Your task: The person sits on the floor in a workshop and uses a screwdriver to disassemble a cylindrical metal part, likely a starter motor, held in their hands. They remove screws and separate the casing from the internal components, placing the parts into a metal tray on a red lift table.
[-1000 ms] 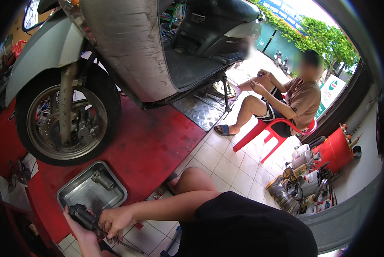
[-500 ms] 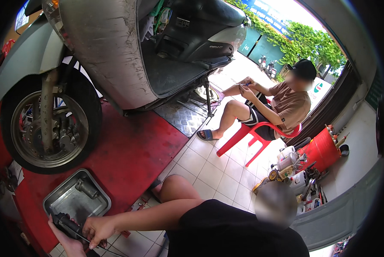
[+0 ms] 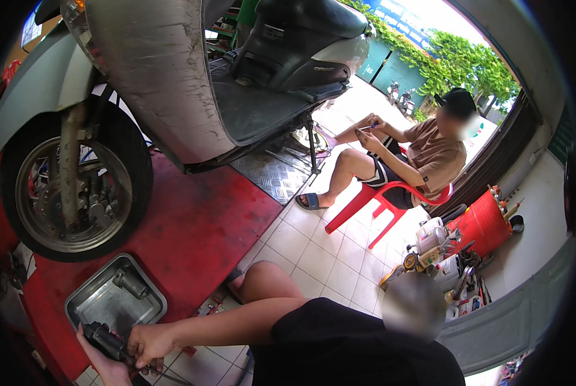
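My left hand is closed around a dark cylindrical part, holding it tilted just below the near-left corner of a metal tray. My right hand is closed at the part's lower end, its fingers bent. A thin rod runs out from under it toward the lower right; I cannot make out exactly what those fingers grip. The tray lies on a red platform, with a smaller metal cylinder inside it.
A scooter stands on the platform, its front wheel beside the tray. Another person, seated on a red chair, holds a small thin object. At right, cans, containers and tools crowd around a red drum. Tiled floor lies between.
My view has shifted, so the scooter and seated person appear further left. My hands stay on the dark part, with slight finger movement. The seated person's hands have moved a little.
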The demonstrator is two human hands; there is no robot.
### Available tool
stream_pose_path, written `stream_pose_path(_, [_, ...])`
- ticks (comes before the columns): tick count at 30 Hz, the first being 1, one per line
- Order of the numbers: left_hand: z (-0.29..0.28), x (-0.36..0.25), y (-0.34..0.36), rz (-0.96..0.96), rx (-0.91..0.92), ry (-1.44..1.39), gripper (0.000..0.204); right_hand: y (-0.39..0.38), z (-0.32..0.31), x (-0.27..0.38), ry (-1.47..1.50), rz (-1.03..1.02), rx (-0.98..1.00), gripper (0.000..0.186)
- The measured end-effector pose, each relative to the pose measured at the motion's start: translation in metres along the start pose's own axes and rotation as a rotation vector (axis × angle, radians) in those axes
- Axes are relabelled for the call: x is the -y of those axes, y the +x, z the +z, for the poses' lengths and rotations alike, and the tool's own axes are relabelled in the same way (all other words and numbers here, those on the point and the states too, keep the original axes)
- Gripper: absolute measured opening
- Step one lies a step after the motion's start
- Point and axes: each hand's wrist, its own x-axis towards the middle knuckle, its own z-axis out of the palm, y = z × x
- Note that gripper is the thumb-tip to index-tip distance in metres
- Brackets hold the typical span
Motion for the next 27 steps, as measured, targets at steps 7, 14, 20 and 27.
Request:
stream_pose_path(7, [-0.001, 0.007, 0.001, -0.010, 0.002, 0.012, 0.042, 0.003, -0.006, -0.007, -0.060, -0.030, -0.042, 0.039])
stream_pose_path(14, [-0.020, 0.001, 0.022, 0.024, 0.023, -0.052, 0.039, 0.008, -0.008, -0.004, -0.120, -0.062, -0.052, 0.032])
stream_pose_path(20, [-0.013, 0.001, 0.013, -0.117, 0.045, -0.057, 0.047, -0.019, -0.001, 0.028, -0.270, 0.059, -0.099, 0.043])
stream_pose_path(27, [-0.017, -0.006, 0.003, -0.098, -0.023, -0.043, 0.046, -0.016, 0.006, 0.027, -0.275, 0.132, -0.100, 0.052])
